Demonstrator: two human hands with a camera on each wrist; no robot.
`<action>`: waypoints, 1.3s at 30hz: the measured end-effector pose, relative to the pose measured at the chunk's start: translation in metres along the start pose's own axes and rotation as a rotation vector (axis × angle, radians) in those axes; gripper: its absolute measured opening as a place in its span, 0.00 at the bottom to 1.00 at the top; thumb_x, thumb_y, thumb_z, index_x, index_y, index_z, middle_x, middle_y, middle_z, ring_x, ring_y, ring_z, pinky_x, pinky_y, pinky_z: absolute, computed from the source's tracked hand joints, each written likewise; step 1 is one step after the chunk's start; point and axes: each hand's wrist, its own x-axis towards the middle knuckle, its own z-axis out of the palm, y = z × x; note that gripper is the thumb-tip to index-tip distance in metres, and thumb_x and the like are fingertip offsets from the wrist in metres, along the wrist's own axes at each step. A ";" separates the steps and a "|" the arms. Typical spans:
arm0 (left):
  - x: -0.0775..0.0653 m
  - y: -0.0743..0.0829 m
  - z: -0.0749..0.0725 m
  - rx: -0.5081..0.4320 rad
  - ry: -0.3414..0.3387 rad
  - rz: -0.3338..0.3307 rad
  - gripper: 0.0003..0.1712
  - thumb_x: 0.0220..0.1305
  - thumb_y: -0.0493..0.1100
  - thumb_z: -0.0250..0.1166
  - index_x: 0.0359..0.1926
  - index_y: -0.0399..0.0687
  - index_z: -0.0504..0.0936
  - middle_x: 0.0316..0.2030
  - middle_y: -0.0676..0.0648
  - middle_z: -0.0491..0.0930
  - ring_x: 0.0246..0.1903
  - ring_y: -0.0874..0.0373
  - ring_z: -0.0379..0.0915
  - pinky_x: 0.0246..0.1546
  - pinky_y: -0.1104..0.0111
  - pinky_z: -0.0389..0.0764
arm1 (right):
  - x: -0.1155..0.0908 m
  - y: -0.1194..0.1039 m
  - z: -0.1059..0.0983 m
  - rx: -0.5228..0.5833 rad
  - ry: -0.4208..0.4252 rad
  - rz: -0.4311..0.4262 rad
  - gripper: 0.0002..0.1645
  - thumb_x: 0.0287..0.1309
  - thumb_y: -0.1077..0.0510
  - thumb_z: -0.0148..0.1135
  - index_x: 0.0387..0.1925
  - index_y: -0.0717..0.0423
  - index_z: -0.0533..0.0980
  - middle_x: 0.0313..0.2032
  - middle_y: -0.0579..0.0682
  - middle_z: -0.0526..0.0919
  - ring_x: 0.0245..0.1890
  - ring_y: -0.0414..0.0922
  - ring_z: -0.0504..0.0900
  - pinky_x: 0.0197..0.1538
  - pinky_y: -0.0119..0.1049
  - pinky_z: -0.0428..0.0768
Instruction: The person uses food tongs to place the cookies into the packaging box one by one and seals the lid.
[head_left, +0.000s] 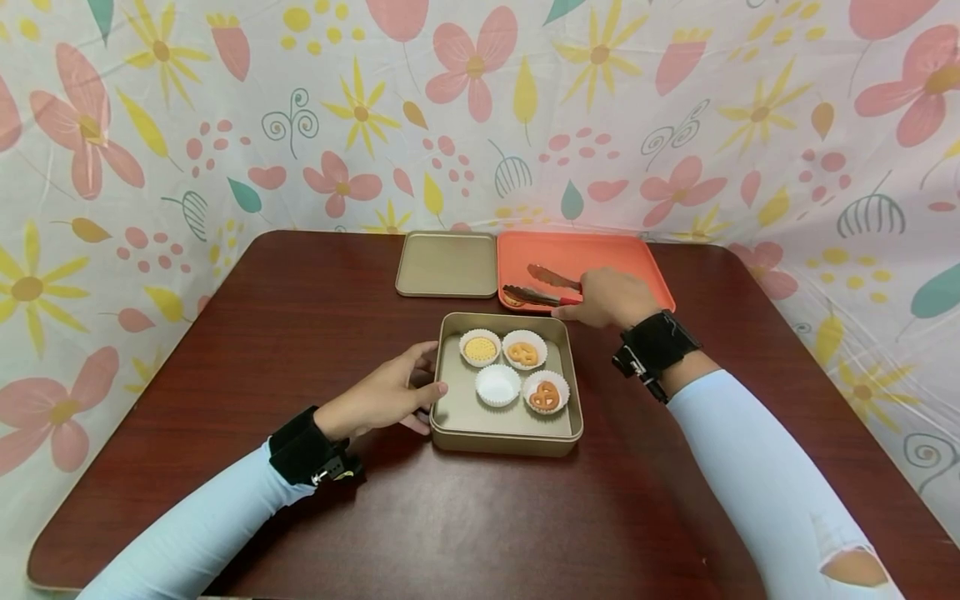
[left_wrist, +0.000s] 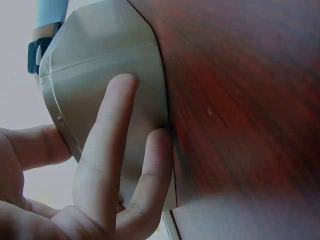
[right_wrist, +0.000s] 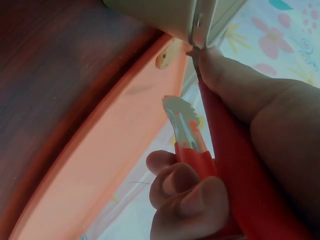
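My right hand (head_left: 611,297) grips red-handled metal tongs (right_wrist: 225,145) over the orange tray (head_left: 600,250). The tongs' two arms stand apart. Beneath their tips, a cookie (right_wrist: 162,59) lies near the tray's front left corner, partly hidden in the head view. My left hand (head_left: 386,389) touches the left side of a square gold tin (head_left: 506,442), its thumb at the rim and its fingers along the outer wall. Inside the tin are white paper cups: one holds a round yellow cookie (head_left: 481,347), two hold pretzel-shaped cookies (head_left: 545,396), and one cup (head_left: 498,386) is empty.
A gold lid (head_left: 447,265) lies flat at the back of the dark wooden table (head_left: 315,283), left of the orange tray. Behind the table hangs a flower-patterned cloth (head_left: 465,125). The tin stands just in front of the tray and lid.
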 end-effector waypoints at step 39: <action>0.000 0.002 0.001 0.010 0.005 -0.001 0.43 0.76 0.39 0.60 0.81 0.44 0.45 0.70 0.31 0.61 0.44 0.42 0.82 0.35 0.55 0.91 | 0.012 0.016 0.025 -0.019 0.013 -0.046 0.27 0.67 0.36 0.63 0.37 0.57 0.77 0.27 0.51 0.77 0.28 0.50 0.76 0.27 0.40 0.70</action>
